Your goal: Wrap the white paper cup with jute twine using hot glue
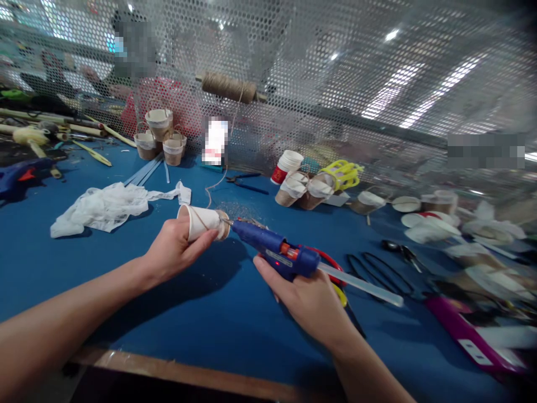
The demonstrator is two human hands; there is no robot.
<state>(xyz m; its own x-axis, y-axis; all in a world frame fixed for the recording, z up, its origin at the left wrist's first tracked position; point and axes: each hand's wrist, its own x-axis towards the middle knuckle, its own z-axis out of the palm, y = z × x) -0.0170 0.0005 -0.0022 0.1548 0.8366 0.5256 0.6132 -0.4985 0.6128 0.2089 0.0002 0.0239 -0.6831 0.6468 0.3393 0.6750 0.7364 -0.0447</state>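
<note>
My left hand [178, 246] is closed around a white paper cup [200, 220] lying on its side in the air. Brown twine is wrapped about the cup's right end, and a strand crosses its wall. In my right hand [310, 299] is a blue hot glue gun [272, 246], with a long clear glue stick [363, 285] protruding from its back. The gun's nozzle meets the twined end of the cup; whether it touches is too small to tell. Twine runs up from near the cup to a spool [229, 87] on the mesh.
Crumpled white fabric [109, 207] lies left. Twine-wrapped cups [159, 126] stand at the back left, and more cups [296, 187] at the back right. Pliers [247, 183], red-and-yellow-handled tools [342, 294], a black cable [377, 274] and a purple power strip [465, 330] occupy the blue table.
</note>
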